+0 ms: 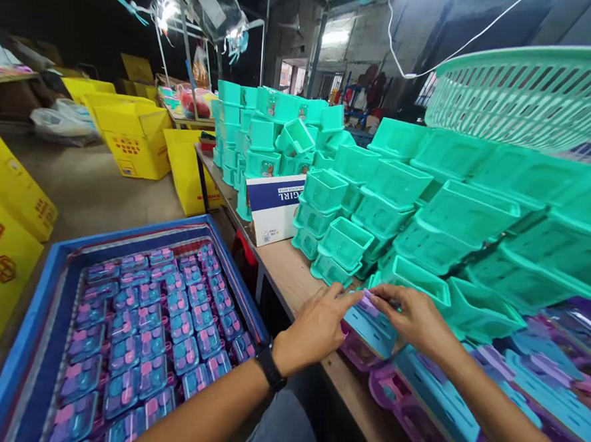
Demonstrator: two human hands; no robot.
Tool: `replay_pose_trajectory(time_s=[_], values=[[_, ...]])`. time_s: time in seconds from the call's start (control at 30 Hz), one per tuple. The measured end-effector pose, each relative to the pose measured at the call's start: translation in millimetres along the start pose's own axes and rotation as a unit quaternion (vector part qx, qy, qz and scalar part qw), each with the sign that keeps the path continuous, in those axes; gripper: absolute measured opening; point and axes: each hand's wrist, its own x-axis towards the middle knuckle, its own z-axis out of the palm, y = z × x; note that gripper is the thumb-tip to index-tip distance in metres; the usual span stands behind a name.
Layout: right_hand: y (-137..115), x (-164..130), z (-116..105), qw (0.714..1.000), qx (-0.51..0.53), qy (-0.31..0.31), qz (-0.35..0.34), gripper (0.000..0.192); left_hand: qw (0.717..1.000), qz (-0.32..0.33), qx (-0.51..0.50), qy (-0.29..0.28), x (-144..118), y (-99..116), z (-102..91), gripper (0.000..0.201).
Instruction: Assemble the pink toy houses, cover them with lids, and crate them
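Note:
My left hand (319,321), a black watch on its wrist, reaches over the table with its fingertips on a small purple plastic piece (369,303). From the other side my right hand (412,320) pinches that piece between thumb and fingers. The piece sits on the light blue lid (376,331) of a see-through purple plastic box (360,350). Beside it more purple boxes with blue lids (435,393) stand in rows, partly under my right forearm. My fingers hide part of the piece, so its full shape cannot be made out.
Stacked turquoise plastic bins (392,183) rise behind my hands, with a green basket (528,95) on top. A printed carton piece (276,210) leans there. At left, a blue crate (54,286) holds many small blue-purple boxes. Yellow cartons (130,137) stand on the floor.

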Motion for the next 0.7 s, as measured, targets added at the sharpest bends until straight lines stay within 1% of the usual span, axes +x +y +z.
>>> replay_pose_trajectory(time_s=[0.07, 0.23, 0.3, 0.37, 0.43, 0.53, 0.6, 0.7], values=[[0, 1, 2, 1.0, 0.001, 0.014, -0.007, 0.034, 1.0, 0.011, 0.021, -0.012, 4, -2, -3.8, 0.065], [3, -7, 16, 0.995, 0.028, 0.1, -0.009, 0.037, 0.999, 0.039, 0.02, -0.014, 9, -5, -5.7, 0.062], [4, -10, 19, 0.992, 0.045, 0.121, -0.011, 0.038, 0.998, 0.055, 0.018, -0.011, 10, -7, -4.4, 0.061], [4, -11, 19, 0.992, 0.055, 0.114, -0.01, 0.037, 0.998, 0.063, 0.015, -0.005, 11, -8, -3.2, 0.059], [5, -9, 16, 0.994, 0.052, 0.09, -0.013, 0.035, 0.998, 0.066, 0.014, -0.007, 12, -10, -2.8, 0.06], [7, -5, 11, 0.996, 0.03, 0.069, -0.038, 0.033, 0.998, 0.066, 0.017, -0.018, 11, -12, -3.2, 0.063], [9, -4, 11, 0.996, 0.011, 0.069, -0.063, 0.032, 0.997, 0.069, 0.028, -0.023, 9, -12, -3.5, 0.065], [11, -6, 17, 0.992, -0.009, 0.092, -0.091, 0.028, 0.995, 0.082, 0.048, -0.031, 8, -10, -4.4, 0.066]])
